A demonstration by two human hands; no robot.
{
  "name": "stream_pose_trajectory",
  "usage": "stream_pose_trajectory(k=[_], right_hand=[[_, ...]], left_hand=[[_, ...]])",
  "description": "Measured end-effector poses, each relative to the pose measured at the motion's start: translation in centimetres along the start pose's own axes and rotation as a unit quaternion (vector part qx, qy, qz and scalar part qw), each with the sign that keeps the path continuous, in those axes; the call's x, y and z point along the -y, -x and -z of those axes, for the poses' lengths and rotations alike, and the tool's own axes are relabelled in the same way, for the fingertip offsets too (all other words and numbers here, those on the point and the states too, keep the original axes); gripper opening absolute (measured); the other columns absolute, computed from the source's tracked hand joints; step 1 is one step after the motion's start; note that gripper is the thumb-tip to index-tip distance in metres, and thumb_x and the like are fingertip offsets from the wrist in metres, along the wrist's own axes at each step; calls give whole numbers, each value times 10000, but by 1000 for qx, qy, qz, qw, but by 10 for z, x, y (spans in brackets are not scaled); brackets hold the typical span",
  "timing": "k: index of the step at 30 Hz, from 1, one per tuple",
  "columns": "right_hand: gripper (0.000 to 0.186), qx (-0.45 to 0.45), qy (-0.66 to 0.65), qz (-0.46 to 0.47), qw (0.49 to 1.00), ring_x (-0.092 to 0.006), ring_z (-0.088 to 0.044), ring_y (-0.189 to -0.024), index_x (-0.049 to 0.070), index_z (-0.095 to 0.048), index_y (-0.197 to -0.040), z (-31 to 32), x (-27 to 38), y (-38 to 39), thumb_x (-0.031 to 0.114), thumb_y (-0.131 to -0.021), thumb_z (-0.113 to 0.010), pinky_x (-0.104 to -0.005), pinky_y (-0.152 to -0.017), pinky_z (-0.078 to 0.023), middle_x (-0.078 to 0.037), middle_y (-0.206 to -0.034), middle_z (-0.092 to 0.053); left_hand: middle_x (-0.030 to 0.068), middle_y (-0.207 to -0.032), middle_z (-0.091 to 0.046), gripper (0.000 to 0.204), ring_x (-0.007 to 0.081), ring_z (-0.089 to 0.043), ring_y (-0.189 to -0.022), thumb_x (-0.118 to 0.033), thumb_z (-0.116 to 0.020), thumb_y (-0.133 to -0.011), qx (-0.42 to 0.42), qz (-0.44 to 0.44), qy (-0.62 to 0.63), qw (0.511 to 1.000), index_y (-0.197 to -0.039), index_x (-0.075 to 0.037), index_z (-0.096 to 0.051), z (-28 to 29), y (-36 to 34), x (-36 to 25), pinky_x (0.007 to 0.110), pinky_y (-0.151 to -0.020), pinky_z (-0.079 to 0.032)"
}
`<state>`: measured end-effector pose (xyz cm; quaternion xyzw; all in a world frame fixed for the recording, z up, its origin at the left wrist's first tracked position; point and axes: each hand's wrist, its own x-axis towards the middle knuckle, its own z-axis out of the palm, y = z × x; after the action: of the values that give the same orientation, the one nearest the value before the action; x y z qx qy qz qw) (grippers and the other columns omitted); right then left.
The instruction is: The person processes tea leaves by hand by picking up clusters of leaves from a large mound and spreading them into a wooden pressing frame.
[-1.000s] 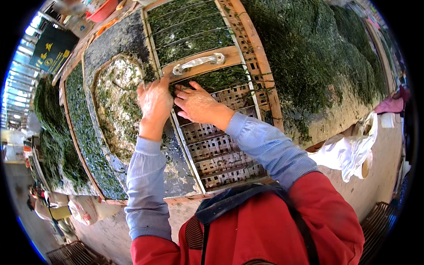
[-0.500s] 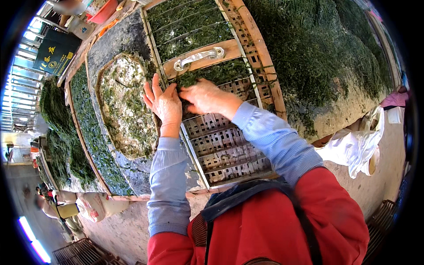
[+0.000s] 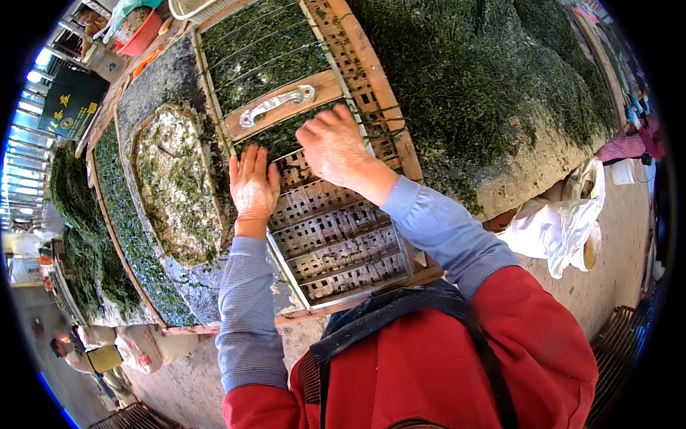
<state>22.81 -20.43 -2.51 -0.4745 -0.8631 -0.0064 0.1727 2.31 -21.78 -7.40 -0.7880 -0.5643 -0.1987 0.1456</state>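
Observation:
A rectangular frame (image 3: 280, 266) lies before me, with a woven bamboo mat (image 3: 339, 239) showing in its nearer part. Dark green, stringy seaweed (image 3: 286, 134) forms a strip across it, just below a wooden bar (image 3: 284, 106) with a clear handle (image 3: 277, 105). My left hand (image 3: 254, 184) rests flat by the frame's left side, fingers straight and tips at the seaweed's edge. Over the strip's right part is my right hand (image 3: 334, 146), fingers curled in, apart from the left. Whatever its fingers may hold is hidden.
Beyond the bar, thin rods cross more seaweed (image 3: 261, 43). A bordered, pale panel with green scraps (image 3: 179, 186) lies left of the frame. A large seaweed heap (image 3: 471, 86) covers the right side. A red basin (image 3: 139, 32) and white sack (image 3: 554, 229) stand around.
My right hand has moved away from my left, rightward along the seaweed strip, and its fingers have curled. My left hand's fingers have come closer together. The whole view has shifted slightly.

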Motion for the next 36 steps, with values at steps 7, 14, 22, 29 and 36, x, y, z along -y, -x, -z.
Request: stream_pose_trajectory(k=[7,14,22,29,36], right_hand=[[192,-30,-30,-30,999,-175,-546,-1014,94,-621,-921,9,-64,30,260,-896,-527,-406,-948,-402,-60,-1023,-600],[453,-50,-177,-163,969,-359,-299,-1307,47,-532,-1096,-11,-117,81,174,-715,-741,-423,-1056,-325,-159,-1417,-285],[116,-100,-176,-106,974,-313,-363,-1285,78,-652,-780,-10,-133,62,15,-693,-697,-381,-1031,-384,-99,-1354,-427],[133,16,-299,-70,952,-110,-635,-641,45,-673,-913,57,-126,-7,20,-788,-636,-257,-595,-548,-112,-808,-675],[200,76,-316,-5,946,-203,-651,-843,30,-645,-990,24,-103,-42,12,-791,-630,-311,-767,-550,-122,-965,-663]], left_hand=[[148,-1236,-540,405,287,-496,-1163,-202,-575,-787,72,35,8,997,-1146,-14,-577,13,-8,-8,405,-1067,-290],[153,-1213,-543,447,277,-545,-1064,-54,-636,-755,-47,204,216,954,-1194,-33,-556,42,0,-4,374,-929,-443],[96,-901,-601,213,220,-587,-772,-28,-704,-695,-12,272,89,958,-899,-42,-643,19,45,5,339,-727,-498],[51,-739,-657,96,98,-585,-595,-10,-655,-781,33,323,411,852,-877,-13,-660,75,-70,-14,207,-566,-508],[77,-814,-694,151,164,-645,-682,-78,-706,-725,141,146,290,935,-875,-85,-720,-2,-87,-41,285,-664,-529]])
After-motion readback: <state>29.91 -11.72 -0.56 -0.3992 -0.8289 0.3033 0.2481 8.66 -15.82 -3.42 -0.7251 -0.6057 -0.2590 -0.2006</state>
